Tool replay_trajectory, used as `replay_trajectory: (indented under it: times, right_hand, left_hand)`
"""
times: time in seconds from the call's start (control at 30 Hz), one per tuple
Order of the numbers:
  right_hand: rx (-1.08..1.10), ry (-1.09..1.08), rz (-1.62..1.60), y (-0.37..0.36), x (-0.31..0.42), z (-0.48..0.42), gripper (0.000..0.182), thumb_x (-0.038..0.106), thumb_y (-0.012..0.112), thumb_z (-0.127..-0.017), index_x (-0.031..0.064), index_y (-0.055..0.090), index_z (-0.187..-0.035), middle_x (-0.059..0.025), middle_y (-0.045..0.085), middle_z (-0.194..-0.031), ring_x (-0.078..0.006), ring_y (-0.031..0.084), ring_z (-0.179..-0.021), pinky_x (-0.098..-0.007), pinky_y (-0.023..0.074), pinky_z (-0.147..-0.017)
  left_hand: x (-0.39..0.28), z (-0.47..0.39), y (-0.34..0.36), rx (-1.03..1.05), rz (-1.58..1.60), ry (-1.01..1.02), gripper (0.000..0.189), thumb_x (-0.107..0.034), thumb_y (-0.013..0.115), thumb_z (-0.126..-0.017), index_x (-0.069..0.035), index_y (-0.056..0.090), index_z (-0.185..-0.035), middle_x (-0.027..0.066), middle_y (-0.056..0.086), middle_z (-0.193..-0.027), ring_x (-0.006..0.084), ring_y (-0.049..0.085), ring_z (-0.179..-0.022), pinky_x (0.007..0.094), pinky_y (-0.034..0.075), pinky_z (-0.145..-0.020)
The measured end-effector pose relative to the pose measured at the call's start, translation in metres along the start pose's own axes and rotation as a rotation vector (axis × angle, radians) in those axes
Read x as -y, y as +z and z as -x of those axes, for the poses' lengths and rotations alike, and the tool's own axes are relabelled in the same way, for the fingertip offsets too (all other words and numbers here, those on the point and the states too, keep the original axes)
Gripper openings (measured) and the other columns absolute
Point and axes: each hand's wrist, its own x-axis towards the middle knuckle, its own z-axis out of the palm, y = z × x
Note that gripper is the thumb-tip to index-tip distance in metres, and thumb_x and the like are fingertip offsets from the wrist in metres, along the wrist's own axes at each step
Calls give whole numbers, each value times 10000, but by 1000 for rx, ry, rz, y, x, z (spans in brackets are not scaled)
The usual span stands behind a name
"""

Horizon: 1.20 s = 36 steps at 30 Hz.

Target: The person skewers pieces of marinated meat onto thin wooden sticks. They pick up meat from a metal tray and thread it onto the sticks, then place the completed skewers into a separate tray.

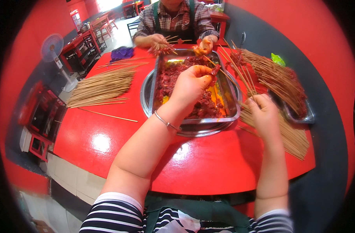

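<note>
A rectangular steel tray (236, 112) of raw red meat pieces (205, 106) in orange liquid stands before me. Above it, my left hand (195, 83) pinches a small meat strip (215, 70) between thumb and fingers. To the right of the tray, my right hand (263, 112) grips several wooden skewers (244, 74) by their lower parts. Meat (237, 58) is threaded near the upper ends of some. One skewer (228, 76) slants from near my right hand past the meat strip; whether its tip enters the strip I cannot tell.
Bare skewers (104, 86) lie in a pile at left, more (291, 137) under my right hand. A second tray (307, 116) at right holds meat-loaded skewers (273, 78). Opposite, a co-worker's hands (206, 43) hold skewers and meat. A purple cloth (122, 54) lies far left; a fan (52, 48) stands beyond.
</note>
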Motion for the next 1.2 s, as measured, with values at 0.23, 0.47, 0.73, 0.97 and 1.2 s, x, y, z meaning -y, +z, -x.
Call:
replay_trajectory:
  times: [0.23,0.47,0.73,0.97,1.2]
  right_hand:
    - [139,28,-75,-2,-2,-1,135,91,592,-823,-43,585,-809,-114,499,-739,-220,482,-664,-312,394,-611]
    - [106,40,24,2,-4,-1,153,108,588,-829,-41,581,-796,-117,499,-741,-229,484,-665,-323,397,-619]
    - [7,-8,-24,2,-1,-2,151,99,582,-834,-42,570,-782,-111,493,-726,-210,476,-657,-311,390,-613]
    - [183,25,-51,-1,-4,-2,153,107,600,-819,-39,576,-781,-110,487,-719,-203,481,-650,-310,392,-604]
    - [61,-55,129,0,-4,1,136,107,592,-819,-26,587,-790,-133,512,-734,-256,510,-654,-338,407,-604]
  left_hand:
    - [-3,-7,-9,-235,346,-6,71,-17,506,-866,-9,565,-905,58,585,-810,137,555,-720,249,462,-641]
    - [0,-1,-1,-130,-141,245,80,20,529,-850,6,537,-929,59,602,-830,126,591,-783,240,487,-709]
    - [-7,3,3,-10,272,-16,156,-62,483,-909,17,557,-1023,101,628,-938,188,616,-869,286,487,-750]
    - [1,-8,-12,-133,301,50,99,-46,459,-914,-1,517,-980,94,603,-919,188,607,-844,306,499,-726]
    - [-4,-1,-3,-247,-210,317,101,32,541,-821,4,529,-917,25,573,-687,79,525,-598,215,431,-546]
